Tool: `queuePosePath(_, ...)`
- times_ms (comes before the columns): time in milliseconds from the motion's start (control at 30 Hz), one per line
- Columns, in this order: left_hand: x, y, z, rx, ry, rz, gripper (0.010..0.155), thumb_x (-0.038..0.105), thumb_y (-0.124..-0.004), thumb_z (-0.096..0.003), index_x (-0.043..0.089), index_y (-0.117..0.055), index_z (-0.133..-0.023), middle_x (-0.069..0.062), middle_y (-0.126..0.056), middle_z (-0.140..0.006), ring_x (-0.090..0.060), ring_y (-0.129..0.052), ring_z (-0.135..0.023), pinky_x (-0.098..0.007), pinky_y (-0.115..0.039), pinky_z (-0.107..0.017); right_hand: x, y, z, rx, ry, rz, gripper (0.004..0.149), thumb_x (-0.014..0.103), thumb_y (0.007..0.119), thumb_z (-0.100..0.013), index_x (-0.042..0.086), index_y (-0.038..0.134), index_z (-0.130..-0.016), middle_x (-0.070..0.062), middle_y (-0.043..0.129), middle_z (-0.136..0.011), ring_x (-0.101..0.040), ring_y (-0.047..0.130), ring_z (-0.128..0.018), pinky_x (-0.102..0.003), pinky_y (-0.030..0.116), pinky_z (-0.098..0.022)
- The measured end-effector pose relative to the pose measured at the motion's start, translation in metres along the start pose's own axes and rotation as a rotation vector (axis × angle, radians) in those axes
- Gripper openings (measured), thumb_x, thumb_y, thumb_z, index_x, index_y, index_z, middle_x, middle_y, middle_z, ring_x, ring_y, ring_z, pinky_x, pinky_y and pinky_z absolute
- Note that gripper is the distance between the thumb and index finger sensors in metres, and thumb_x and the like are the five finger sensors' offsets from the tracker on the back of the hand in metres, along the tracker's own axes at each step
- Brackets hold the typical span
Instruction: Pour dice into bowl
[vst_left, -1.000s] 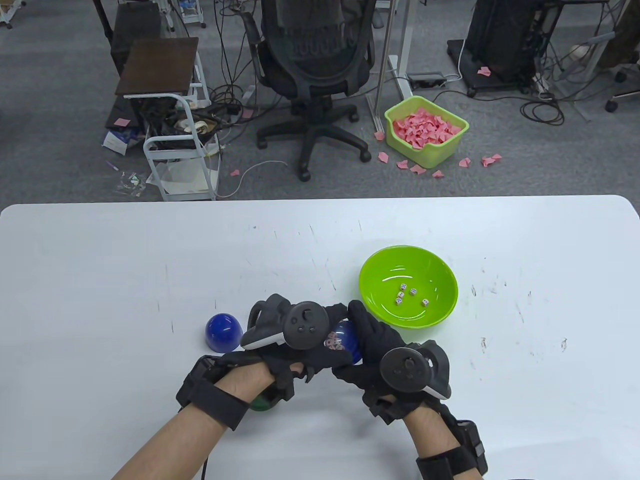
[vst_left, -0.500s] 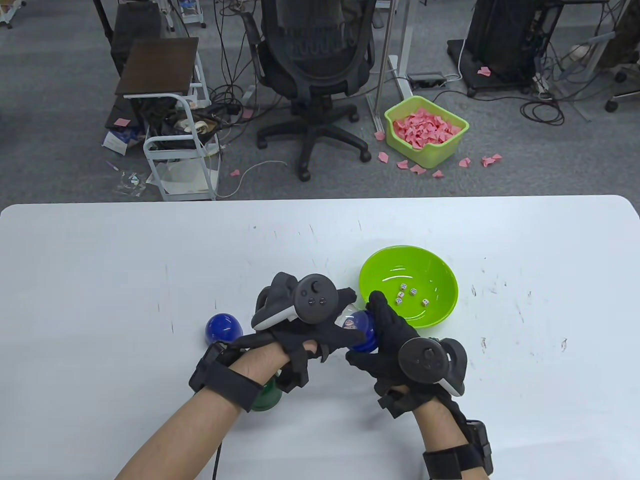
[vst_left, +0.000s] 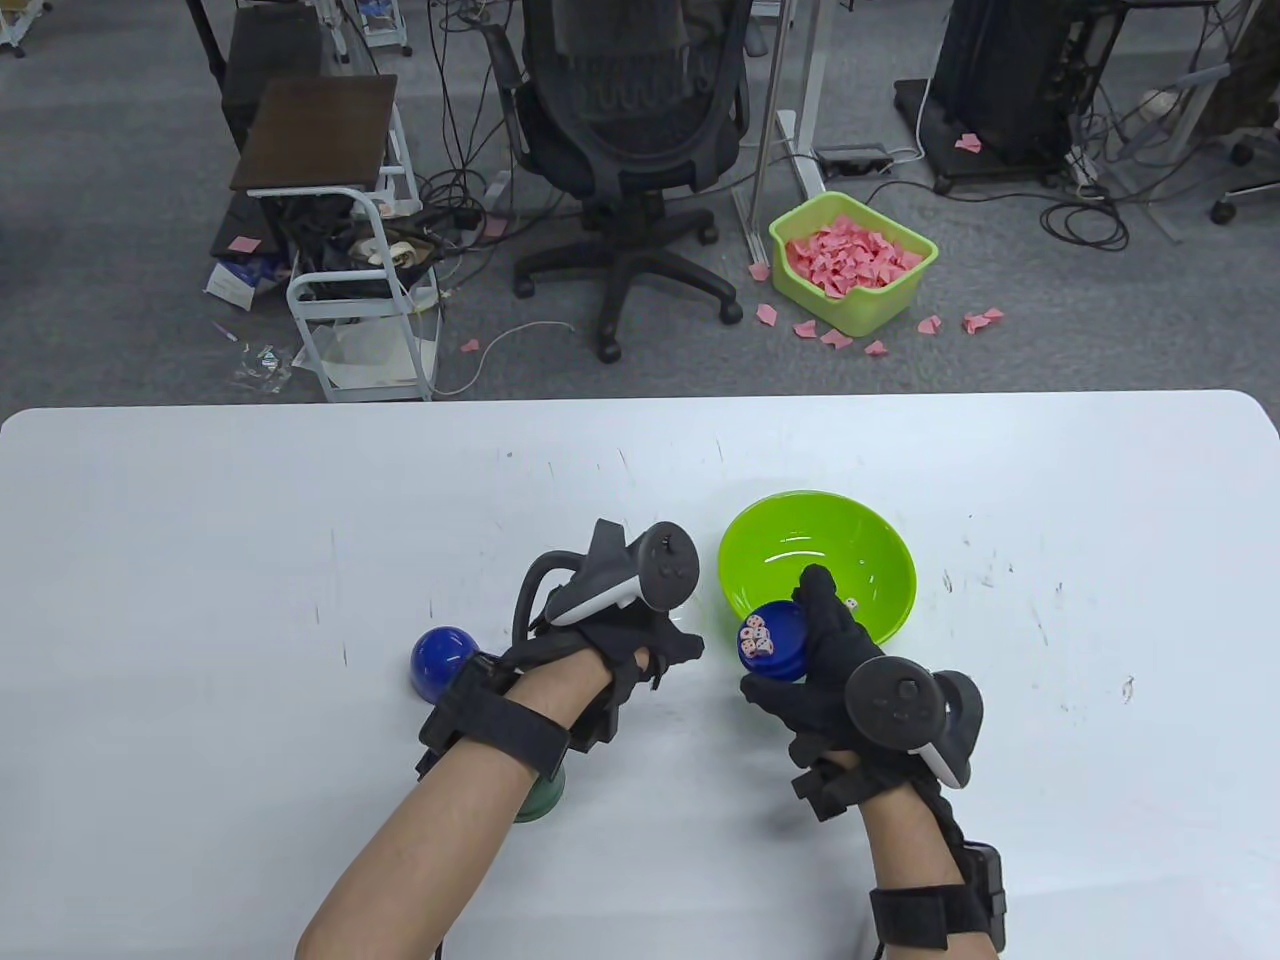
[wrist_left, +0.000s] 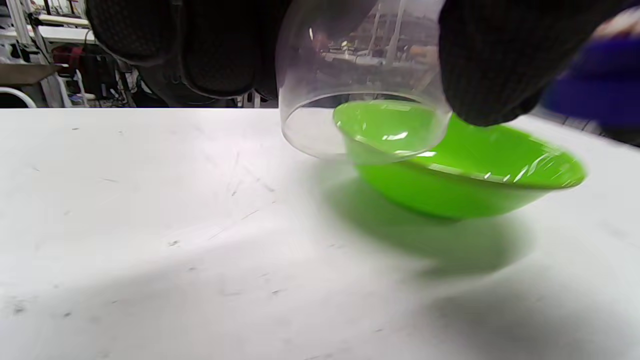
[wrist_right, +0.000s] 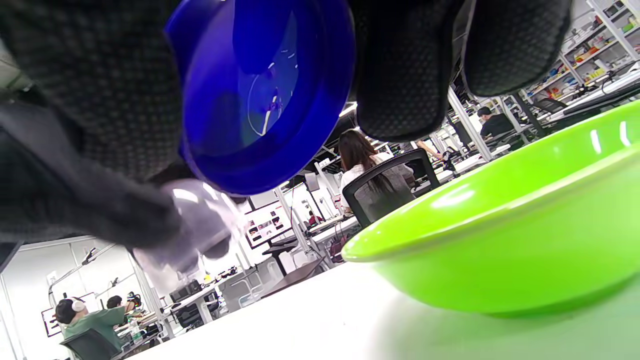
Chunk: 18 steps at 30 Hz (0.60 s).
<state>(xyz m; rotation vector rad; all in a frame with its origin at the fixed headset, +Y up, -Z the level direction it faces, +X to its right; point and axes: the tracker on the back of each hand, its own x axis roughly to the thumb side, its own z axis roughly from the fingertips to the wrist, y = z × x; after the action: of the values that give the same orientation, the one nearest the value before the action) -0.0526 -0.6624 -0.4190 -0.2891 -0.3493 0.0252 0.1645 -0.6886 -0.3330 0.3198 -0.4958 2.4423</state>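
A lime green bowl (vst_left: 790, 530) stands on the white table with a die (vst_left: 850, 604) showing inside it. My right hand (vst_left: 785, 640) grips a blue capsule half (vst_left: 768, 640) holding several dice (vst_left: 757, 636), open side up, at the bowl's near left rim. The right wrist view shows this blue half (wrist_right: 260, 95) from below, beside the bowl (wrist_right: 500, 240). My left hand (vst_left: 665, 645) is left of the bowl. In the left wrist view its fingers (wrist_left: 490, 65) hold a clear dome half (wrist_left: 360, 100) above the table in front of the bowl (wrist_left: 470, 175).
Another blue dome (vst_left: 440, 665) sits on the table left of my left wrist. A dark green piece (vst_left: 542, 800) lies partly under my left forearm. The table's far edge (vst_left: 640, 398) lies beyond the bowl.
The capsule held between both hands has come apart. My left hand has drawn back left with the clear half. My right hand has carried the blue half with dice up to the bowl.
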Motion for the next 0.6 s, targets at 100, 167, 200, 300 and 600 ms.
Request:
queuePosePath(100,0.005,-0.012,-0.012,-0.037,0.034,-0.088,0.087,0.059,-0.093,-0.0355,0.026,-0.055,-0.107,-0.008,-0.078,-0.106,-0.038,-0.075,-0.095,-0.061,-0.064,-0.073,-0.004,-0.002,0.000,-0.008,0.013,-0.006,0.109,0.047,0.099,-0.033,0.000,0.036,-0.108,-0.027,0.069,-0.105,-0.045,0.091,-0.065,-0.071,0.070,-0.057)
queuePosePath(167,0.008,-0.019,-0.019,-0.069,0.050,-0.136,0.087,0.059,-0.093,-0.0340,0.028,-0.057,-0.106,-0.007,-0.080,-0.105,-0.038,-0.075,-0.097,-0.061,-0.064,-0.074,-0.005,-0.003,0.000,-0.012,0.019,-0.013,0.109,0.047,0.099,-0.033,0.000,0.036,-0.108,-0.027,0.068,-0.105,-0.045,0.091,-0.065,-0.071,0.070,-0.057)
queuePosePath(200,0.010,-0.022,-0.021,-0.080,0.055,-0.156,0.086,0.059,-0.093,-0.0338,0.028,-0.058,-0.106,-0.006,-0.080,-0.105,-0.037,-0.075,-0.097,-0.061,-0.064,-0.074,-0.005,-0.003,0.000,-0.013,0.020,-0.013,0.109,0.047,0.099,-0.033,0.000,0.036,-0.108,-0.027,0.069,-0.105,-0.045,0.091,-0.065,-0.071,0.070,-0.058)
queuePosePath(300,0.013,-0.035,-0.030,-0.117,0.079,-0.219,0.086,0.059,-0.093,-0.0340,0.028,-0.058,-0.106,-0.006,-0.080,-0.106,-0.037,-0.074,-0.099,-0.061,-0.062,-0.075,-0.005,-0.004,0.000,-0.013,0.020,-0.011,0.109,0.047,0.099,-0.033,0.000,0.036,-0.108,-0.027,0.068,-0.105,-0.045,0.091,-0.065,-0.071,0.070,-0.057)
queuePosePath(600,0.009,-0.059,-0.040,-0.192,0.120,-0.293,0.085,0.061,-0.089,-0.0355,0.032,-0.055,-0.107,-0.003,-0.077,-0.109,-0.036,-0.071,-0.102,-0.060,-0.060,-0.076,-0.006,-0.004,0.000,-0.010,0.021,-0.008,0.109,0.048,0.099,-0.033,0.000,0.036,-0.108,-0.027,0.069,-0.105,-0.045,0.092,-0.065,-0.071,0.070,-0.057)
